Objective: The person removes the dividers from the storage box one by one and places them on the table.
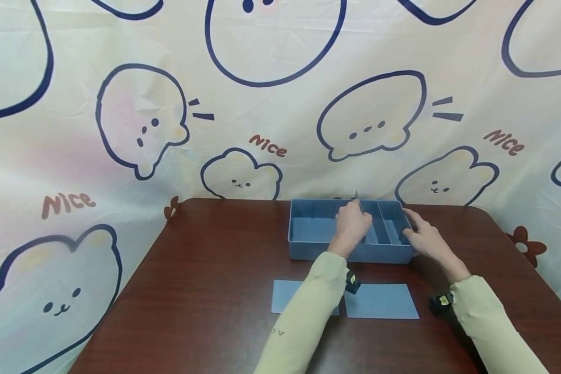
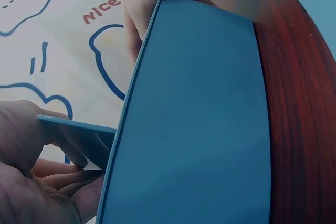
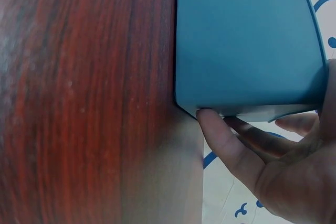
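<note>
A blue divided box (image 1: 350, 253) stands on the table, its long side towards me. In the head view my left hand (image 1: 352, 222) reaches over the front wall and pinches a thin blue divider (image 2: 76, 129), whose tip shows above the back rim. The left wrist view shows that hand (image 2: 26, 171) around the divider, behind the box's front wall (image 2: 194, 103). My right hand (image 1: 427, 239) grips the box's right end. Its thumb lies over the rim, and in the right wrist view its fingers (image 3: 226, 145) spread along the outside of the end wall.
Two flat light-blue panels, a left one (image 1: 285, 293) partly under my left sleeve and a right one (image 1: 383, 301), lie on the brown table (image 1: 205, 291) in front of the box. A printed cloth (image 1: 262, 114) hangs right behind the table's far edge.
</note>
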`<state>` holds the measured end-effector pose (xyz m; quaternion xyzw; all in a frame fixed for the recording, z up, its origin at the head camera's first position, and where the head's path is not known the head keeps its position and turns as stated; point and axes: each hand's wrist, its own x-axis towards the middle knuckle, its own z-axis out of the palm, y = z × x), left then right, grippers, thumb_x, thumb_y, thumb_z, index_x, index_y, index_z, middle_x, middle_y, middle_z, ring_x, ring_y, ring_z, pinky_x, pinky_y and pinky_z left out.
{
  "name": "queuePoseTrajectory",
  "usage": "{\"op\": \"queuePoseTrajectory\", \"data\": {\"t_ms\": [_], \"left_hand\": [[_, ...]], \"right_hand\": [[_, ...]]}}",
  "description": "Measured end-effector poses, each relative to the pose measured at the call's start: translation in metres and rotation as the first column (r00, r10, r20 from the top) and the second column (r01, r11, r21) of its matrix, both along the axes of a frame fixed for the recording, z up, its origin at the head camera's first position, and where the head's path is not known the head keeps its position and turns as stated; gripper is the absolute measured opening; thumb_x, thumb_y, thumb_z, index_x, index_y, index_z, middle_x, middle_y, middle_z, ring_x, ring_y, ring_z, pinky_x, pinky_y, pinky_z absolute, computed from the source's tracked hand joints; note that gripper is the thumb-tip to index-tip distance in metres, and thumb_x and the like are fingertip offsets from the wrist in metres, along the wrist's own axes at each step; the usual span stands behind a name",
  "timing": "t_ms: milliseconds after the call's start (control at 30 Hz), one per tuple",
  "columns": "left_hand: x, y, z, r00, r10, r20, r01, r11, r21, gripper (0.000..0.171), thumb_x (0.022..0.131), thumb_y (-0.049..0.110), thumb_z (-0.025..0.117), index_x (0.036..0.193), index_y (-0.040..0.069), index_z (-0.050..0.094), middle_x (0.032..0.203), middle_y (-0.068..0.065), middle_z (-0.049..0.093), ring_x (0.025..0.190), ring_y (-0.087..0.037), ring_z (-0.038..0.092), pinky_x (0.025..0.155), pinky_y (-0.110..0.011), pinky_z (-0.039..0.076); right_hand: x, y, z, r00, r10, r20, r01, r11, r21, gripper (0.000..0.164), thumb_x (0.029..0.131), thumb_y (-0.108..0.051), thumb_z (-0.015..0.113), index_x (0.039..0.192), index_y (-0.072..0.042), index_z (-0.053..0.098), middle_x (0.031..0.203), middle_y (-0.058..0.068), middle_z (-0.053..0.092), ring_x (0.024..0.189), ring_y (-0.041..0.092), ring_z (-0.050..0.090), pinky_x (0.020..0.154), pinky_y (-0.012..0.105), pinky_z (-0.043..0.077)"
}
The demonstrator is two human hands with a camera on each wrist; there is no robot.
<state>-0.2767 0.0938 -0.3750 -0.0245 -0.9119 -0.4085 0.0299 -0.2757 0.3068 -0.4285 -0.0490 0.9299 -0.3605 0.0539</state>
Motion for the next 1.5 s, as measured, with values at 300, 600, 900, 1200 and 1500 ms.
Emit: {"op": "queuePoseTrajectory", "data": {"t_ms": [300, 600, 900, 1200, 1500], "left_hand": [[0.002, -0.001, 0.006, 1.000, 0.013, -0.019, -0.012, 1.000, 0.024, 0.050, 0.095, 0.018, 0.056, 0.144, 0.015, 0.050, 0.049, 0.001, 0.048, 0.036, -0.012, 0.037, 0.041, -0.026, 0.033], [0.003, -0.002, 0.014, 1.000, 0.011, -0.022, -0.011, 1.000, 0.020, 0.049, 0.096, 0.019, 0.055, 0.145, 0.015, 0.049, 0.057, -0.002, 0.054, 0.042, -0.014, 0.043, 0.044, -0.027, 0.036], [0.004, -0.009, 0.018, 1.000, -0.001, 0.004, 0.001, 0.999, 0.042, 0.050, 0.096, 0.017, 0.052, 0.146, 0.018, 0.047, 0.053, -0.001, 0.047, 0.039, -0.014, 0.035, 0.040, -0.027, 0.032], [0.005, -0.011, 0.018, 0.999, -0.007, -0.036, 0.008, 0.999, 0.042, 0.050, 0.095, 0.016, 0.054, 0.145, 0.015, 0.049, 0.053, 0.000, 0.047, 0.040, -0.013, 0.035, 0.041, -0.026, 0.031], [0.005, -0.012, 0.020, 0.998, 0.016, -0.054, -0.013, 0.999, 0.043, 0.048, 0.096, 0.017, 0.054, 0.144, 0.017, 0.051, 0.070, -0.004, 0.059, 0.047, -0.017, 0.046, 0.044, -0.027, 0.036]], "right_hand": [[0.001, 0.000, 0.001, 1.000, 0.007, -0.002, -0.007, 1.000, -0.012, 0.064, 0.102, -0.017, 0.036, 0.159, -0.014, 0.006, 0.156, 0.035, 0.017, 0.127, 0.064, 0.037, 0.069, 0.050, 0.059], [0.001, 0.001, 0.001, 1.000, 0.005, -0.001, -0.005, 1.000, -0.015, 0.065, 0.102, -0.017, 0.036, 0.159, -0.014, 0.006, 0.156, 0.035, 0.018, 0.126, 0.063, 0.038, 0.069, 0.051, 0.059], [0.001, 0.000, 0.001, 1.000, 0.006, 0.004, -0.006, 1.000, -0.012, 0.065, 0.102, -0.017, 0.036, 0.159, -0.013, 0.005, 0.156, 0.035, 0.017, 0.127, 0.063, 0.037, 0.070, 0.051, 0.058], [0.001, 0.000, 0.000, 1.000, 0.004, -0.004, -0.004, 1.000, 0.001, 0.065, 0.102, -0.018, 0.036, 0.159, -0.014, 0.005, 0.157, 0.034, 0.017, 0.127, 0.063, 0.037, 0.072, 0.053, 0.058], [0.001, 0.000, 0.000, 1.000, 0.001, -0.003, -0.001, 1.000, -0.002, 0.065, 0.102, -0.017, 0.037, 0.159, -0.013, 0.006, 0.157, 0.034, 0.016, 0.127, 0.064, 0.036, 0.069, 0.051, 0.058]]}}
